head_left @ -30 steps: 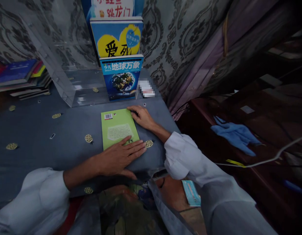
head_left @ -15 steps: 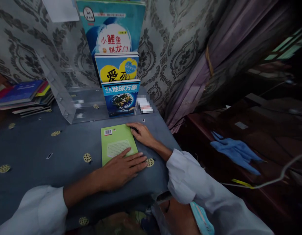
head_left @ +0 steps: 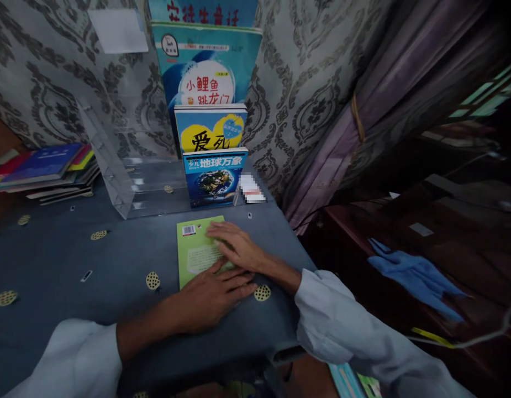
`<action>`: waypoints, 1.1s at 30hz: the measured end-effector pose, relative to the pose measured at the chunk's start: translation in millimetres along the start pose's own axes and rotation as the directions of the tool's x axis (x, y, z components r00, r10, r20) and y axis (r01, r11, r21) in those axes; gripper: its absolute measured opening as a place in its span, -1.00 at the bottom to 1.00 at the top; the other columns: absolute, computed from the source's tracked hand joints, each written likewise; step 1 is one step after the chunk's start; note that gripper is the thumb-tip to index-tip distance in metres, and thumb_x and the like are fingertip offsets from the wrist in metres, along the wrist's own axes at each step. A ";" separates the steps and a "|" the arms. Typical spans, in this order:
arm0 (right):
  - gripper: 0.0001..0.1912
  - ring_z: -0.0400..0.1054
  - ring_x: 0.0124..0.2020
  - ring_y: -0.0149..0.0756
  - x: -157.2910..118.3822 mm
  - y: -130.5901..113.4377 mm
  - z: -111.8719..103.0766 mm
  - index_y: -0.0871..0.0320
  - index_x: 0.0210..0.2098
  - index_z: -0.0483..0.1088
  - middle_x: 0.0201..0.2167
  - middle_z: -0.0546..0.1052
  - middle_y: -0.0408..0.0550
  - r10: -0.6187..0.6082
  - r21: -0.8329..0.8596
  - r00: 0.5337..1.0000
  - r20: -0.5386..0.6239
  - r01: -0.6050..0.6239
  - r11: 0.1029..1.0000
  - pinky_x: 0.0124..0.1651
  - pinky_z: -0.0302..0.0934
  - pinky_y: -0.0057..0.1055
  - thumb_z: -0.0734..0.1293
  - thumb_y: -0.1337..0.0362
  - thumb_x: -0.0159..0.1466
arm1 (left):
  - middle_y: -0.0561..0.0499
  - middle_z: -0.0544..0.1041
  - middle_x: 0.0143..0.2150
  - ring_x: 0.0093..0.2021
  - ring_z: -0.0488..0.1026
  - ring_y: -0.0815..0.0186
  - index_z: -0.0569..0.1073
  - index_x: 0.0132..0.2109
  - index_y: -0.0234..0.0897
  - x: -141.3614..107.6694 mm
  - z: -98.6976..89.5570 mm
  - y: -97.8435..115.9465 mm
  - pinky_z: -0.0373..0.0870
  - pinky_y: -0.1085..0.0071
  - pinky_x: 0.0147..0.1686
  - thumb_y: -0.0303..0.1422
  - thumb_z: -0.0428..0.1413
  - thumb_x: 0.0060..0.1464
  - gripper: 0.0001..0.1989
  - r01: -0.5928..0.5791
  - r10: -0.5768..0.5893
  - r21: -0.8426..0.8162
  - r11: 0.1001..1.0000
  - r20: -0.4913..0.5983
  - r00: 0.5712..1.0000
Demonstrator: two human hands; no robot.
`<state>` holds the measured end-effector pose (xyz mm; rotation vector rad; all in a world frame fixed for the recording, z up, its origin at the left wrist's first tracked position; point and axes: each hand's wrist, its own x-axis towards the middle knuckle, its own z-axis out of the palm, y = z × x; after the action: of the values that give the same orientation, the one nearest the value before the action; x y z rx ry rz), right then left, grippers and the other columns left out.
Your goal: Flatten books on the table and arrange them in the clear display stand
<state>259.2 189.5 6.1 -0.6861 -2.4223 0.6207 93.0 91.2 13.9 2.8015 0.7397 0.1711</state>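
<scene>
A green book (head_left: 197,243) lies flat on the dark blue-grey tablecloth, with a barcode near its far left corner. My left hand (head_left: 216,293) rests flat across its near right part, fingers stretched out past the edge. Over the book's right side is my right hand (head_left: 236,246), fingers extended and nothing gripped. The two hands meet or overlap slightly at the fingers. Just beyond the book, a clear acrylic rack (head_left: 108,160) holds upright books in tiers, with a blue book with a globe picture (head_left: 214,179) at the front and a blue-and-yellow book (head_left: 209,130) behind it.
A teal book (head_left: 209,61) stands higher in the rack. At the left is a pile of books (head_left: 48,166). A pixelated card (head_left: 252,188) lies right of the rack. Beyond the table's right edge are a blue cloth (head_left: 416,276) and a pale cable (head_left: 483,337).
My right hand has moved from the book's far right corner left and inward over the cover, closer to my left hand. The view has tilted slightly upward.
</scene>
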 end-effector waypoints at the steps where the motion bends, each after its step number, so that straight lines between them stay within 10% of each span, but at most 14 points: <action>1: -0.59 0.22 0.37 -0.18 6.5 -11.7 1.7 0.19 0.21 0.41 0.24 0.48 0.09 -0.056 0.044 0.995 0.087 0.052 0.998 0.42 0.07 -0.06 0.14 0.22 0.48 | -0.01 0.22 0.46 0.47 0.10 0.23 0.13 0.45 -0.16 0.0 -1.0 1.7 0.02 0.11 0.44 -0.42 -0.13 0.42 -0.49 0.019 -0.019 -0.012 1.000 -0.004 1.000; 10: -0.29 -0.22 0.53 -0.21 59.2 -47.3 43.8 0.30 0.45 0.03 0.48 0.07 0.15 -0.153 0.071 0.862 0.484 0.136 0.988 0.54 -0.29 -0.20 0.19 0.00 0.48 | -0.02 0.23 0.46 0.44 0.17 0.24 0.14 0.45 -0.15 0.1 0.3 6.3 0.16 0.28 0.38 -0.39 -0.16 0.45 -0.50 0.076 -0.075 -0.100 0.992 0.013 0.997; 25: -0.26 -0.18 0.52 -0.02 35.6 29.0 21.7 0.35 0.44 0.03 0.47 0.05 0.27 0.134 -0.264 0.972 0.194 -0.080 0.961 0.50 -0.16 0.05 0.13 -0.04 0.47 | -0.01 0.14 0.49 0.51 -0.02 0.29 0.10 0.46 -0.20 0.3 7.6 -2.2 -0.21 0.12 0.47 -0.34 -0.24 0.47 -0.51 0.006 -0.006 0.029 1.000 0.011 1.000; 33: -0.37 -0.11 0.51 -0.04 7.8 39.1 16.1 0.28 0.44 0.08 0.46 0.11 0.24 0.200 -0.307 0.977 0.077 -0.167 0.937 0.47 -0.08 0.11 0.04 0.06 0.50 | -0.11 0.09 0.50 0.51 -0.03 0.27 0.05 0.48 -0.27 -5.5 4.6 -2.6 -0.25 0.15 0.48 0.04 -0.24 0.41 -0.32 0.095 -0.095 -0.006 0.995 -0.035 0.995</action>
<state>256.9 219.6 -24.7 -1.0375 -2.6001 0.3705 87.8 89.7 8.5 2.7590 0.8782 0.2057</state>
